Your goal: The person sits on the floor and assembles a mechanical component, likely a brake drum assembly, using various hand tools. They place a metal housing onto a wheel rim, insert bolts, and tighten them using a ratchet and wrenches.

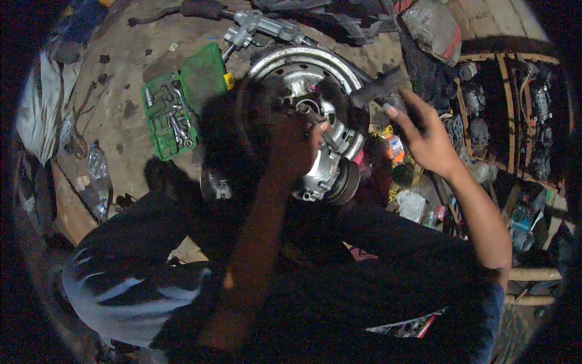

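Observation:
A steel wheel rim point(290, 56) lies on the ground before my bent legs. Propped on it is a silver cast-metal pump-like part point(319, 174) with a dark grooved pulley point(346, 184) at its near end. Deep in shadow, my left hand point(297, 138) is closed at the top of this part; what its fingers pinch there is too dark to make out. My right hand point(426, 134) is raised to the right of the rim, thumb and fingers closed on a dark hammer point(377, 90). The hammer's head is blurred and apart from the metal part.
Left of the rim lies an opened green socket-set case point(159, 136) with metal tools in it. A silver steering-rack-like part point(264, 25) lies beyond. Plastic bottles point(97, 164) lie at the left. Wooden racks point(508, 109) with dark metal parts stand at the right.

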`<action>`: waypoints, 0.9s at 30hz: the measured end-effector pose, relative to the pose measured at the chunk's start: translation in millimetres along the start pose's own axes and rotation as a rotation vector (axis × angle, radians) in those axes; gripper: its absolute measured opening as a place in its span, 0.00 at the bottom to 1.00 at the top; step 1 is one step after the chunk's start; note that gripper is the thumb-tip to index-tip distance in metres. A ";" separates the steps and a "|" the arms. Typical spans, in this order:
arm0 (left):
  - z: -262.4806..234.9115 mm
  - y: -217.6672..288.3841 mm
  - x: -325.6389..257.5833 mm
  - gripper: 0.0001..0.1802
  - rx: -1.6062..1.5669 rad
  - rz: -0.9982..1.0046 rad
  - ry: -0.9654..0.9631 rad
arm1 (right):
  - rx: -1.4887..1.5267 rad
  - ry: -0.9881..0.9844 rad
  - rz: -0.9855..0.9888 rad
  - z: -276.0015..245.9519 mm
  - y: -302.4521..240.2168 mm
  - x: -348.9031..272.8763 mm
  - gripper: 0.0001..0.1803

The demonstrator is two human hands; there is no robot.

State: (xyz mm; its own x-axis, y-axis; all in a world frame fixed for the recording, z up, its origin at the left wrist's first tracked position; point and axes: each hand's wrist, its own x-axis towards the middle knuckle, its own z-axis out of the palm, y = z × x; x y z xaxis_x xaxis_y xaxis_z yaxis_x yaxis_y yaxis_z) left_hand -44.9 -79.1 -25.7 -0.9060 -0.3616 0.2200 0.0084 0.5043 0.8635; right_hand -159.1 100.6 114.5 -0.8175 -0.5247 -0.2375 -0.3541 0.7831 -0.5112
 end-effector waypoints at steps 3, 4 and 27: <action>11.9 -3.5 -6.9 0.11 -0.048 0.004 0.100 | -0.088 -0.105 -0.158 2.7 -17.7 22.5 0.28; 15.4 -8.2 -8.0 0.12 -0.138 -0.086 0.040 | -0.098 -0.063 -0.259 4.9 -34.4 25.8 0.26; 15.9 -7.3 -5.1 0.14 -0.328 -0.353 -0.177 | -0.571 -0.281 -0.540 13.0 -95.7 84.1 0.20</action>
State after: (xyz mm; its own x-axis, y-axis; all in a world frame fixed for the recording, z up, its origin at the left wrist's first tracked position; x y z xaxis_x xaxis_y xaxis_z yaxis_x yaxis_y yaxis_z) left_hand -47.0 -68.4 -40.4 -0.9351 -0.3127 -0.1665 -0.2045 0.0927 0.9745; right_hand -188.0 -22.9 132.6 -0.3521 -0.8809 -0.3162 -0.9025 0.4090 -0.1346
